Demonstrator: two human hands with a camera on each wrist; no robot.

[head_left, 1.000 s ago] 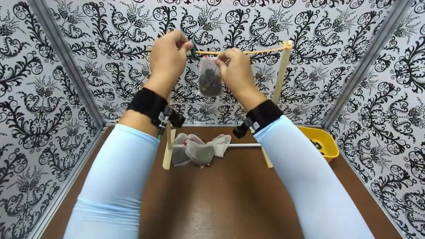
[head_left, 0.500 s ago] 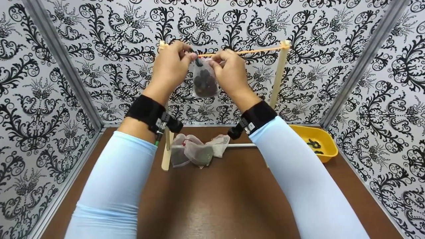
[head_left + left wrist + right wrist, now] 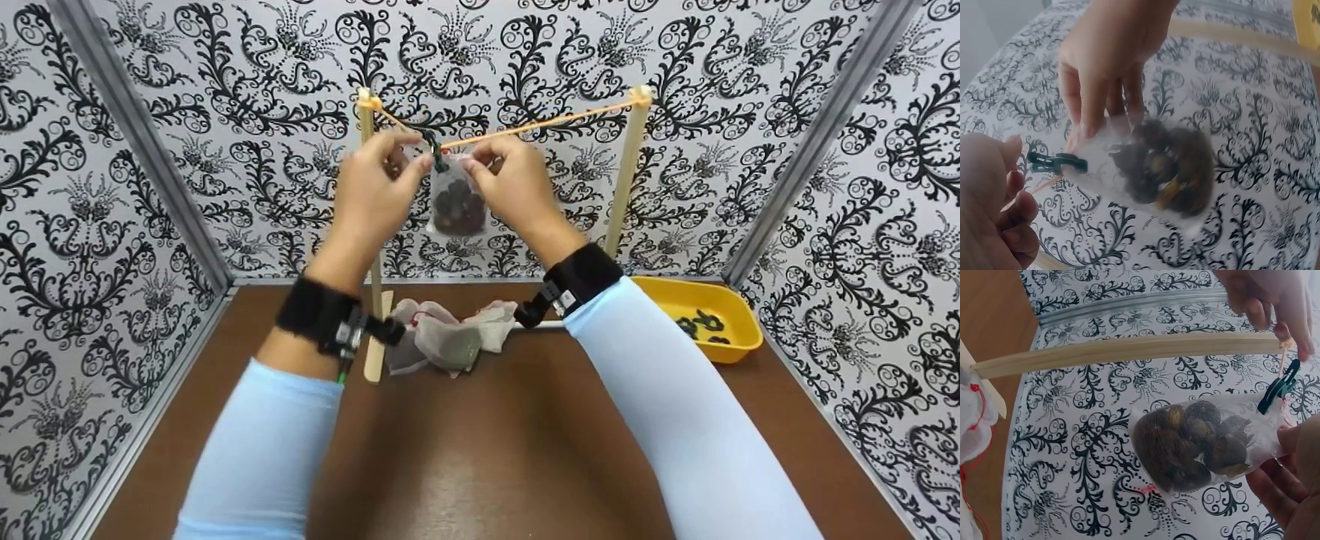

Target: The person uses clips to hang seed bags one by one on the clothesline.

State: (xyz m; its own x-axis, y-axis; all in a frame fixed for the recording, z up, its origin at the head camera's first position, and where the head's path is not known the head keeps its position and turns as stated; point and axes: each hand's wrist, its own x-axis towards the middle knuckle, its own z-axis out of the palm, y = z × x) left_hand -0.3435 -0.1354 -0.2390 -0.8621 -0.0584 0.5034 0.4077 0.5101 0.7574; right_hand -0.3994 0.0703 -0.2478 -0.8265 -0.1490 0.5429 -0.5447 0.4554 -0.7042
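Observation:
A sheer white mesh bag filled with dark rounded pieces hangs at an orange line. My right hand pinches the bag's upper edge between thumb and fingers. A dark green clothespin bites the bag's top beside the line, its handles pointing towards my left hand. In the left wrist view the left thumb and fingers are spread apart, with a small gap to the clothespin. The line dips in a V where the bag hangs.
Two wooden posts carry the line. Several mesh bags lie at the frame's base, near a white rod. A yellow basin with more green clothespins stands at the back right. Patterned walls enclose the brown table.
The bag and both hands have come down and slightly left, pulling the line lower. My left fingers, earlier on the clothespin, have loosened and parted from it. The right hand keeps its pinch.

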